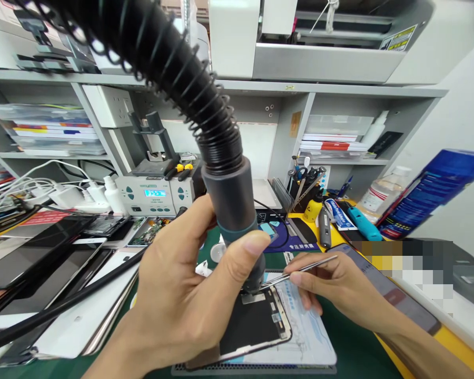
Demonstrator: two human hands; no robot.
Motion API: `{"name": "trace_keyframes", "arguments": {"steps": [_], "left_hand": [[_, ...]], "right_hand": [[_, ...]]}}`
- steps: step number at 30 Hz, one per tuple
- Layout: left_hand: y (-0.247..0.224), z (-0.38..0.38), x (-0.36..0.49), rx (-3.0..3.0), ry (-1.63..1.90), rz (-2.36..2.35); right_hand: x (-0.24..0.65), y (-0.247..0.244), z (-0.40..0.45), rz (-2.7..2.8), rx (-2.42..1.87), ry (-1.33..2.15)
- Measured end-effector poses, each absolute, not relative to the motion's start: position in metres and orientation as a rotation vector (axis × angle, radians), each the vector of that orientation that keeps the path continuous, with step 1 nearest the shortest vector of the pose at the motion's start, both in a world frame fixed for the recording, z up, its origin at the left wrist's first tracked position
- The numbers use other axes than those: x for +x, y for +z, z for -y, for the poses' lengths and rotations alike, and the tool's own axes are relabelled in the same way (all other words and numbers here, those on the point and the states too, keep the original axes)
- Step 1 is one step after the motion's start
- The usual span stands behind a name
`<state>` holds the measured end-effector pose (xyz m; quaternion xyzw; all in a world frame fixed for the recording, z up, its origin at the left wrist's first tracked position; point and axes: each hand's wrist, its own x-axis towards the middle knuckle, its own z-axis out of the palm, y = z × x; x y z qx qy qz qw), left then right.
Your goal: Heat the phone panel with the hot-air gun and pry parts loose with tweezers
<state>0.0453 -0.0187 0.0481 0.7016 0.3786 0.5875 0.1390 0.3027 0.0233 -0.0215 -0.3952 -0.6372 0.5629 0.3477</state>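
Note:
My left hand (pixel 185 284) wraps round the dark grey handle of a hot air gun (pixel 235 195). A thick black hose (pixel 169 68) with a wire coil rises from its top toward the upper left. Its lower end points down at a phone screen assembly (pixel 253 326), which lies with its black back up on a white and blue mat (pixel 316 345). My right hand (pixel 339 287) pinches thin metal tweezers (pixel 316 264). Their tips reach the far edge of the screen assembly, close beside the gun's end; the exact contact spot is hidden.
Phones and panels (pixel 79 310) pile up on the left, crossed by a black cable (pixel 67 302). A hot air station (pixel 154 195) with a lit display stands behind. At right are a tool holder (pixel 300 195), a clear bottle (pixel 383 192), a blue can (pixel 434 189) and a large phone (pixel 395 289).

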Motion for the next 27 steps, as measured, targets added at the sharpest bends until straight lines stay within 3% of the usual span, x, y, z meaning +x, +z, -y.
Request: {"name": "trace_keyframes", "arguments": {"steps": [27], "left_hand": [[0.0463, 0.0203, 0.0461, 2.000, 1.702, -1.058]], "right_hand": [[0.3021, -0.0205, -0.0229, 1.652, -1.024, 1.456]]}}
